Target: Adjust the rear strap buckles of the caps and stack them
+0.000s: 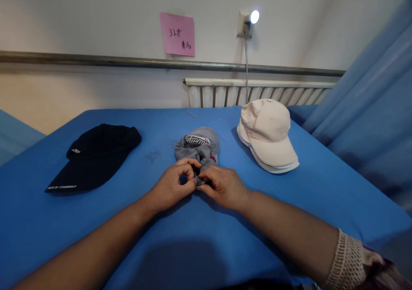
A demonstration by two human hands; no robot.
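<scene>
A grey baseball cap [210,136] with white lettering and a small red mark lies in the middle of the blue-covered table, its back strap end toward me. My left hand [174,182] pinches the strap at the cap's near edge. From the other side, my right hand [224,188] has thumb and fingers closed on the same strap, close to its small metal buckle [200,180]. The fingertips of both hands almost meet there and hide part of the strap.
A black cap [99,157] lies at the left, and a stack of cream caps [270,122] stands at the right. Behind the blue table [167,255] are a radiator [222,95] and a metal rail [128,61]. A blue curtain [370,92] hangs at the right.
</scene>
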